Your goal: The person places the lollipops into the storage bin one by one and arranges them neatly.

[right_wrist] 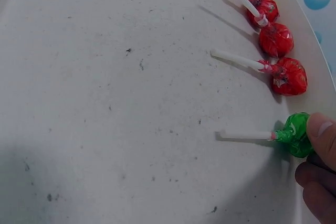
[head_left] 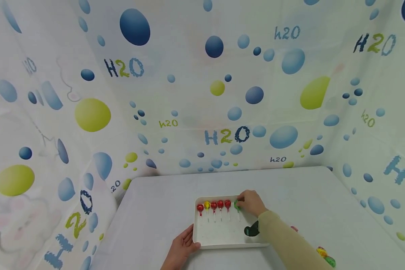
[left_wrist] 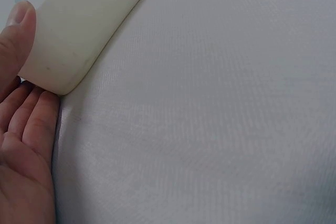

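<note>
My right hand (head_left: 252, 203) pinches the wrapped head of a green lollipop (right_wrist: 296, 134) between thumb and fingers, at the far side of a white tray (head_left: 222, 238). Its white stick points toward the near side of the tray. To its left, a row of lollipops lies along the far wall: several red ones, such as this red lollipop (right_wrist: 290, 76), and a yellow lollipop (head_left: 207, 205). My left hand (head_left: 182, 245) holds the tray's near left corner, thumb at the front wall and fingers along the left side.
On the white table (head_left: 155, 210), right of the tray, lie more wrapped candies, among them a yellow and red one (head_left: 321, 251) and a green one (head_left: 330, 261), partly behind the right sleeve (head_left: 287, 236). A patterned curtain (head_left: 189, 93) encloses the table's back and sides.
</note>
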A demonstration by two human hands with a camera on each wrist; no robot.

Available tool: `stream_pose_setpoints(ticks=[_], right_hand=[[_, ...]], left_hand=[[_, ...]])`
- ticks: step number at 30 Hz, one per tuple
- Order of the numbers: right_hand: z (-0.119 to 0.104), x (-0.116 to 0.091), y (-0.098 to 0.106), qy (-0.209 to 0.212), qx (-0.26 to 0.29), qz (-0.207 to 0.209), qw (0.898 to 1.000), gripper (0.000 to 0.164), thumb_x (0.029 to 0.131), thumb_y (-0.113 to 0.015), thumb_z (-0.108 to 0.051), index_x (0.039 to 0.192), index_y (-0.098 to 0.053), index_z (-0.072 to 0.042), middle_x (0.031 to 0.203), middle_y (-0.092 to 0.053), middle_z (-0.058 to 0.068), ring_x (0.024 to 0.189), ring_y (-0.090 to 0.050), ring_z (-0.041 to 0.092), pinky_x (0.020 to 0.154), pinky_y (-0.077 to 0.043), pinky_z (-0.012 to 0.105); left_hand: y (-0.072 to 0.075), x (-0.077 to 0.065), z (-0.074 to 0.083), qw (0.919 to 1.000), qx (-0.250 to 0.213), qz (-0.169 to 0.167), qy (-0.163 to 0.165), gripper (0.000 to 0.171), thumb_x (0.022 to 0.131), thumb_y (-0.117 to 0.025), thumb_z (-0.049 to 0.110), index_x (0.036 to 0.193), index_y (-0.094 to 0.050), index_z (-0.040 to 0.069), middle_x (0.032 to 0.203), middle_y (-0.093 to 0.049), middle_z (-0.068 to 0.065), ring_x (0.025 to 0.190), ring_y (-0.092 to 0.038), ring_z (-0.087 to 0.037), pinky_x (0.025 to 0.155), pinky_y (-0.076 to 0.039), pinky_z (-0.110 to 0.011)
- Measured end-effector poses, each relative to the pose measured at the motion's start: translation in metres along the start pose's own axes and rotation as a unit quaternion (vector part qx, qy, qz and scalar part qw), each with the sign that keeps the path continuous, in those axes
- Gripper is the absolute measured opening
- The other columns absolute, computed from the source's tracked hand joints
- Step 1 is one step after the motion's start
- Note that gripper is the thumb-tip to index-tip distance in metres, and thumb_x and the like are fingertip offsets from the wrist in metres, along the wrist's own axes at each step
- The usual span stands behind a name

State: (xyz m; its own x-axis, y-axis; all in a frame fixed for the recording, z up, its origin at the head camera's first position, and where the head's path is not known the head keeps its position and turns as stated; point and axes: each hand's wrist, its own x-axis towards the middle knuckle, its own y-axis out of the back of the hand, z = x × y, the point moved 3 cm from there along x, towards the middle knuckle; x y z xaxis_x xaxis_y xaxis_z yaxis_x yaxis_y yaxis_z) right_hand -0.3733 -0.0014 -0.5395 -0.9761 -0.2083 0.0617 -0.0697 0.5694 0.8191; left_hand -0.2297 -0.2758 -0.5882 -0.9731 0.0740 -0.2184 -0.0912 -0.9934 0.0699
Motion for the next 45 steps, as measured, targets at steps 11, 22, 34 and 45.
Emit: stream_pose_setpoints(ticks=[11,22,34,45], right_hand=[[0.0,-0.001,0.007,-0.001,0.003,0.006,1.0,0.018,0.086,-0.082,-0.013,0.1,-0.08,-0.003,0.098,-0.078,0.007,0.089,-0.069,0.019,0.084,-0.062,0.04],[0.015,-0.012,0.024,0.007,0.058,0.017,0.998,0.016,0.091,-0.077,-0.013,0.105,-0.08,-0.007,0.102,-0.078,0.005,0.095,-0.07,0.02,0.089,-0.063,0.042],[0.075,-0.049,0.073,0.005,0.139,0.034,0.99,0.029,0.097,-0.07,-0.013,0.123,-0.073,-0.001,0.12,-0.075,0.016,0.111,-0.072,0.031,0.092,-0.064,0.04],[0.141,-0.092,0.123,-0.024,0.102,0.008,0.994,0.037,0.1,-0.067,-0.021,0.129,-0.068,0.002,0.123,-0.074,0.019,0.112,-0.071,0.034,0.092,-0.064,0.039]], left_hand=[[0.0,-0.001,0.0,1.0,-0.001,0.004,0.002,0.09,0.088,-0.08,0.011,0.155,-0.025,-0.014,0.159,-0.028,-0.036,0.149,-0.03,-0.048,0.111,-0.05,-0.036],[0.0,-0.002,-0.002,1.0,-0.009,-0.001,0.003,0.091,0.087,-0.081,0.011,0.155,-0.026,-0.014,0.159,-0.027,-0.036,0.149,-0.029,-0.047,0.109,-0.052,-0.031],[0.0,-0.001,0.0,1.0,-0.007,-0.005,0.001,0.09,0.088,-0.08,0.012,0.155,-0.026,-0.013,0.159,-0.029,-0.036,0.149,-0.031,-0.047,0.111,-0.051,-0.033],[-0.001,-0.003,0.002,1.0,-0.005,-0.007,0.002,0.09,0.088,-0.08,0.011,0.155,-0.026,-0.013,0.159,-0.029,-0.036,0.149,-0.032,-0.047,0.11,-0.052,-0.032]])
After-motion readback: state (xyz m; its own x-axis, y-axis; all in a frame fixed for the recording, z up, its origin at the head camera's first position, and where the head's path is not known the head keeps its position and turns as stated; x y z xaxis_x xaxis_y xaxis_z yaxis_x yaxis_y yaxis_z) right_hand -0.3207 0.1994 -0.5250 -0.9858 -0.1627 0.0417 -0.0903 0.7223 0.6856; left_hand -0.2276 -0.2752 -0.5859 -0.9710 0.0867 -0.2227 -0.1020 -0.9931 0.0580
